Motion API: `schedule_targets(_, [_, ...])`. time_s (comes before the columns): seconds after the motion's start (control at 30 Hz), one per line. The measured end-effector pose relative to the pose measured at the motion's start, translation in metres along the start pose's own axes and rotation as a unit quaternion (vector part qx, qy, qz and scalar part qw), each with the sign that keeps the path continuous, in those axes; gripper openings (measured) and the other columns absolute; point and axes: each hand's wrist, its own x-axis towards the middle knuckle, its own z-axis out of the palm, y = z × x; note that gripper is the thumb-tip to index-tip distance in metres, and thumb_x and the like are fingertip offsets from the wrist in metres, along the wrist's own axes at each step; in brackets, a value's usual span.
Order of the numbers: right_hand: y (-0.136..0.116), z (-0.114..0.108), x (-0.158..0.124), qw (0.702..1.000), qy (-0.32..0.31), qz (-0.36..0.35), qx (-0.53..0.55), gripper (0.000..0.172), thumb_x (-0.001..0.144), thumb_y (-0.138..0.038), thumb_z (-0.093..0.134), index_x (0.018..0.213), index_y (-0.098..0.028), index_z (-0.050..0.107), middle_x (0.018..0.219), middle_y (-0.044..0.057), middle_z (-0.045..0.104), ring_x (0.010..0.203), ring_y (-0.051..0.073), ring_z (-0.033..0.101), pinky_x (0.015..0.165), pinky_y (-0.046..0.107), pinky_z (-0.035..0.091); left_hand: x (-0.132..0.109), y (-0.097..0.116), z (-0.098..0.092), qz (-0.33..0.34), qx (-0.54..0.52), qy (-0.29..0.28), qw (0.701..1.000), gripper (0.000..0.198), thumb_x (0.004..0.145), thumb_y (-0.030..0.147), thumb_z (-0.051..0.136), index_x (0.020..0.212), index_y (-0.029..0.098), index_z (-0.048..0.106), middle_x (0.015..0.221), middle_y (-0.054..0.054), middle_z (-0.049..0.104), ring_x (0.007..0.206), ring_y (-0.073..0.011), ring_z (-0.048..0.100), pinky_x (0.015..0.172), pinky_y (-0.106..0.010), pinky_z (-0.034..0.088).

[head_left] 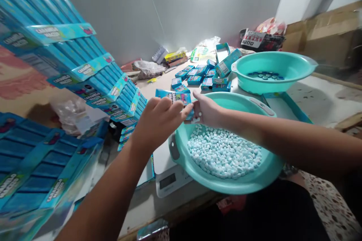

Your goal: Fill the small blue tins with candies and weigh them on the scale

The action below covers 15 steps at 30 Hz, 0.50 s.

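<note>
My left hand (pixel 160 120) is closed around a small blue candy box (pixel 172 95), tilted toward the right. Against that box's right end, my right hand (pixel 207 109) is cupped, with a few white candies (pixel 197 119) on its fingers and palm. Both hands are over the left rim of a turquoise basin (pixel 226 186), which holds a heap of small white and pale blue candies (pixel 226 154). Below the left hand, partly under the basin, is a white digital scale (pixel 172 182). Whether the box's end is open is hidden by the fingers.
Tall stacks of packed blue display boxes (pixel 76 52) lean at the left. Several small blue boxes (pixel 195 79) lie scattered behind the basin. A second turquoise basin (pixel 296 64) with dark round pieces stands at back right, near a cardboard box (pixel 325 37). An open blue tray (pixel 296 105) lies beside it.
</note>
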Motion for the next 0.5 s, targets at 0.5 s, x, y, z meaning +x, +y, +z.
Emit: schedule_targets(0.5, [-0.016, -0.01, -0.007, 0.817, 0.072, -0.162, -0.548, 0.058, 0.103, -0.06, 0.031, 0.109, -0.016, 0.068, 0.111, 0.011, 0.071, 0.102, 0.025, 0.062, 0.089, 0.038, 0.045, -0.118, 0.019, 0.029, -0.603, -0.567, 0.02, 0.561, 0.041, 0.056, 0.029, 0.092, 0.091, 0.019, 0.073, 0.089, -0.001, 0.069, 0.083, -0.0191, 0.066, 0.074, -0.031, 0.057])
